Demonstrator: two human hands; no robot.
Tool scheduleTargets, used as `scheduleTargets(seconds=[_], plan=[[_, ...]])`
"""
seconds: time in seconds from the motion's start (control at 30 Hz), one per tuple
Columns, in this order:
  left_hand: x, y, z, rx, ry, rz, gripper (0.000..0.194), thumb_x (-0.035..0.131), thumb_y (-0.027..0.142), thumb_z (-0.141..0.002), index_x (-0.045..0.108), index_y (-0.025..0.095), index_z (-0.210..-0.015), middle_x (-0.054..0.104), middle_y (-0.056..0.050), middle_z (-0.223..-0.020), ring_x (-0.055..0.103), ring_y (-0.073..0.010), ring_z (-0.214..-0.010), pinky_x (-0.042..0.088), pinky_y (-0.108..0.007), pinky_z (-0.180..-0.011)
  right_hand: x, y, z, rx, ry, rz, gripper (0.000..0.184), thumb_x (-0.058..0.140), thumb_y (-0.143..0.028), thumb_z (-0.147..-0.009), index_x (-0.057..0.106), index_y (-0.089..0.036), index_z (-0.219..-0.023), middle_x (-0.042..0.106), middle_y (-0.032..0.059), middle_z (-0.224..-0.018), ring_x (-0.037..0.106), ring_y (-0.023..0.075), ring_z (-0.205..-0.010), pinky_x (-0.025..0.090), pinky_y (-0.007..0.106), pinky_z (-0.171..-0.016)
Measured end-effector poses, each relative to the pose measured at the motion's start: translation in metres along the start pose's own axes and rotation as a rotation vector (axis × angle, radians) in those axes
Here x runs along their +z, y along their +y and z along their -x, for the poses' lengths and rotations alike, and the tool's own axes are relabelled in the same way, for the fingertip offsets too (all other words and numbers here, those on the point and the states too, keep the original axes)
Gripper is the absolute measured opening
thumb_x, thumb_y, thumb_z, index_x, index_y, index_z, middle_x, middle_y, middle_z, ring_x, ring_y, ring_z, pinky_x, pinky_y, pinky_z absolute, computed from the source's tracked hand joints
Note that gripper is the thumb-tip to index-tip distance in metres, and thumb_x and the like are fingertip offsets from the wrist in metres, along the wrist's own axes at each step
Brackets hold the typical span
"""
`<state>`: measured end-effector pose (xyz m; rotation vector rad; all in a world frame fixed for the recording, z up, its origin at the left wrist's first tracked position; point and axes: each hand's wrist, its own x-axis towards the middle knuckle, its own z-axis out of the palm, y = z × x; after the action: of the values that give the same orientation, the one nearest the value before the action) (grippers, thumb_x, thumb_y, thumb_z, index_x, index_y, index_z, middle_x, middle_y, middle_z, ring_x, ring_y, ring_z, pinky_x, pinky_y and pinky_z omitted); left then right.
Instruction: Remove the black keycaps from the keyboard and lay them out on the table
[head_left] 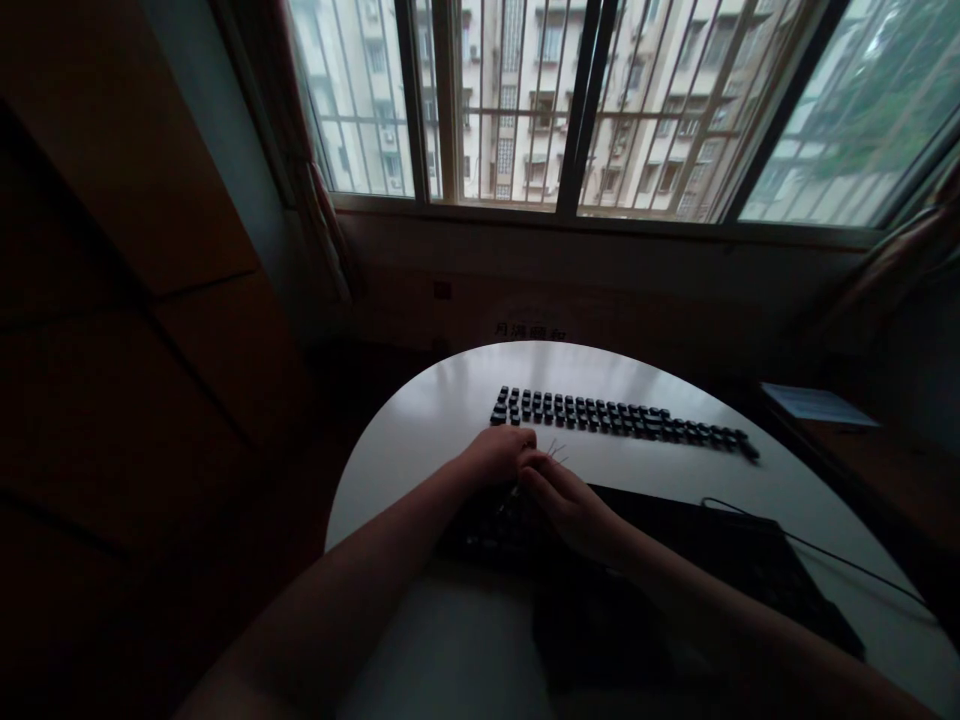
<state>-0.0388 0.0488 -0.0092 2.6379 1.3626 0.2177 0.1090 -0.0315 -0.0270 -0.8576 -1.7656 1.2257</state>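
Note:
My left hand point(499, 453) and my right hand point(566, 500) meet, fingers closed together, above the left part of a black keyboard point(675, 525). Thin wire ends of what looks like a keycap puller point(556, 453) stick out beyond my right fingers. Whatever my left fingers pinch is hidden between the hands. Just past my hands, black keycaps point(600, 415) are laid out in long rows on the white round table point(420, 420). Shadow and my forearms cover much of the keyboard, so its keys are hard to make out.
A black cable point(847, 556) runs from the keyboard over the table's right side. Beyond the table's far edge are a wall and a barred window point(510, 110). A wooden cabinet point(112, 350) stands at left. A pale flat item point(817, 404) lies on a surface at right.

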Motion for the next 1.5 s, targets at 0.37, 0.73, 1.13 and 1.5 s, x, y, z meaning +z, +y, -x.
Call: scheduleTargets(seconds=[0.37, 0.73, 1.13, 1.5], plan=[[0.009, -0.007, -0.004, -0.017, -0.010, 0.042, 0.022, 0.052, 0.030, -0.088, 0.073, 0.024, -0.095, 0.073, -0.004, -0.089, 0.066, -0.0216, -0.085, 0.047, -0.026, -0.070, 0.006, 0.014, 0.003, 0.016, -0.001, 0.069, 0.025, 0.039, -0.042, -0.100, 0.051, -0.020, -0.095, 0.045, -0.0041, -0.064, 0.041, 0.0115, -0.053, 0.035, 0.023, -0.050], [0.015, -0.008, -0.007, -0.023, 0.000, 0.020, 0.022, 0.053, 0.028, -0.086, 0.072, 0.025, -0.096, 0.073, -0.003, -0.090, 0.066, -0.0224, -0.086, 0.047, -0.027, -0.071, 0.011, -0.015, 0.006, -0.078, -0.130, 0.506, 0.005, 0.046, -0.024, -0.093, 0.045, -0.021, -0.088, 0.053, 0.0002, -0.074, 0.047, 0.0152, -0.062, 0.035, 0.027, -0.061], [0.012, -0.006, -0.003, -0.007, 0.007, -0.001, 0.022, 0.051, 0.027, -0.086, 0.072, 0.026, -0.094, 0.073, -0.003, -0.091, 0.066, -0.0214, -0.086, 0.047, -0.027, -0.073, 0.012, -0.001, 0.014, -0.145, 0.048, 0.367, 0.010, 0.042, -0.026, -0.096, 0.046, -0.021, -0.088, 0.047, -0.0033, -0.066, 0.043, 0.0126, -0.055, 0.034, 0.023, -0.054], [0.011, -0.006, -0.002, -0.014, 0.007, 0.007, 0.022, 0.051, 0.028, -0.088, 0.072, 0.025, -0.096, 0.073, -0.004, -0.092, 0.066, -0.0217, -0.088, 0.047, -0.027, -0.073, 0.013, -0.001, 0.016, -0.130, 0.049, 0.363, 0.010, 0.042, -0.026, -0.095, 0.048, -0.020, -0.089, 0.047, -0.0033, -0.065, 0.044, 0.0129, -0.055, 0.035, 0.023, -0.054]])
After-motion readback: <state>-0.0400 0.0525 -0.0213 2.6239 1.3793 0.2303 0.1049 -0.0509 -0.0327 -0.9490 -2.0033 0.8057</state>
